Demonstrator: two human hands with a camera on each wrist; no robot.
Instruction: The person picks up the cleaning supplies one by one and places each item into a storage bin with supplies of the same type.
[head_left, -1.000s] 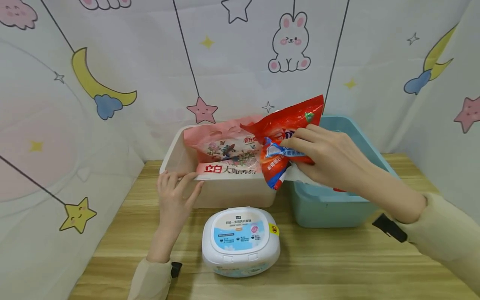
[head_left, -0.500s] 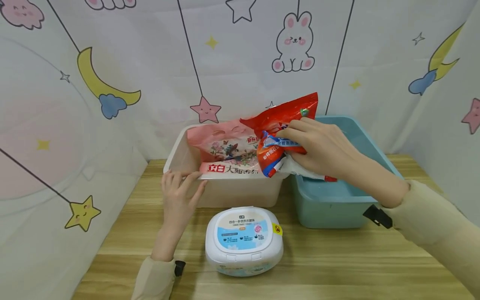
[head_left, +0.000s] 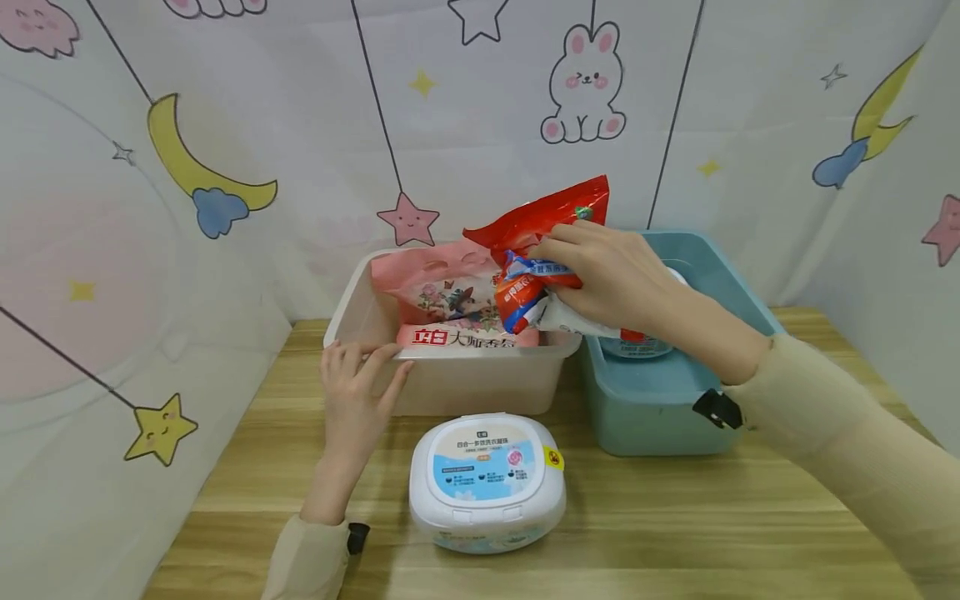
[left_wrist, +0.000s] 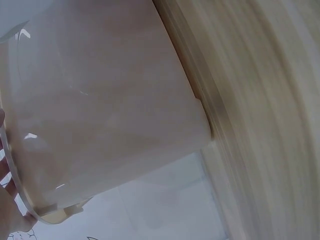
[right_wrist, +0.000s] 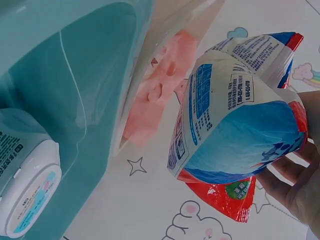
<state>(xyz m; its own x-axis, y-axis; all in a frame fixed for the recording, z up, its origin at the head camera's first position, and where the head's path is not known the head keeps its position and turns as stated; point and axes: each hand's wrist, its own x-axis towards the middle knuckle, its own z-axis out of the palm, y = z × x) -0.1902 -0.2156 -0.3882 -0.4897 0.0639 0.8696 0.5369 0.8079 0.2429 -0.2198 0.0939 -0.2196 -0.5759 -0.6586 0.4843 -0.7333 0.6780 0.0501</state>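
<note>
My right hand [head_left: 607, 267] grips a red and blue laundry detergent bag [head_left: 543, 217], its fingers bunching the packaging. The bag hangs tilted above the right part of a white bin [head_left: 472, 387]. In the right wrist view, the white and blue side of the detergent bag [right_wrist: 240, 130] faces the camera, with the hand [right_wrist: 295, 180] behind its right end. Inside the white bin leans a pink laundry bag [head_left: 450, 304] with printed flowers. My left hand [head_left: 351, 396] holds the bin's front left rim, thumb outside and fingers over the edge.
A teal bin [head_left: 660, 429] stands right of the white bin, holding a white-lidded tub [right_wrist: 35, 187]. A white tub of laundry pods [head_left: 487, 475] sits in front on the wooden table [head_left: 660, 533]. A printed curtain [head_left: 480, 125] hangs behind.
My right hand has carried the detergent bag leftward and slightly up, from near the teal bin toward the white bin. The tub inside the teal bin has come into sight. The left hand stays at the rim.
</note>
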